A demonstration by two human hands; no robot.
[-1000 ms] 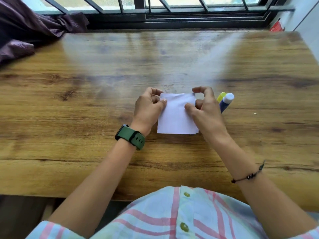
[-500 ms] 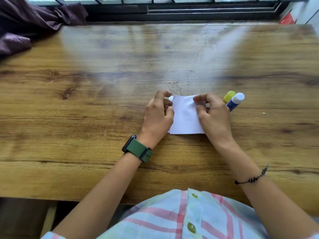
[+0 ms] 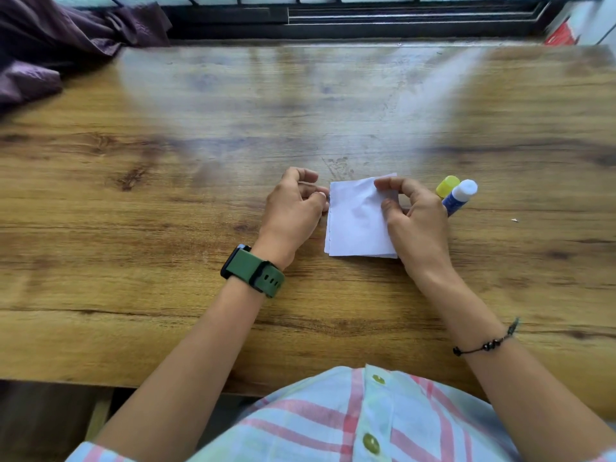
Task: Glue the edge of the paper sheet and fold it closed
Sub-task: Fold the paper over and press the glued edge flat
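Observation:
A folded white paper sheet (image 3: 355,225) lies on the wooden table (image 3: 166,211) in front of me. My right hand (image 3: 416,225) covers its right side, index finger and thumb pinching the top layer, whose far right corner stands slightly lifted. My left hand (image 3: 293,208) sits just left of the sheet with fingers loosely curled, its thumb tip at the paper's left edge. A blue glue stick with a white tip (image 3: 461,195) lies behind my right hand, a yellow cap (image 3: 448,185) beside it.
Dark purple cloth (image 3: 50,45) is heaped at the table's far left corner. A black window frame (image 3: 366,18) runs along the far edge, and a red object (image 3: 563,35) sits at the far right. A tiny scrap (image 3: 515,220) lies right of the glue stick.
My left hand has slid off the paper to its left edge. My right hand's finger and thumb have closed on the top layer and its far corner has risen.

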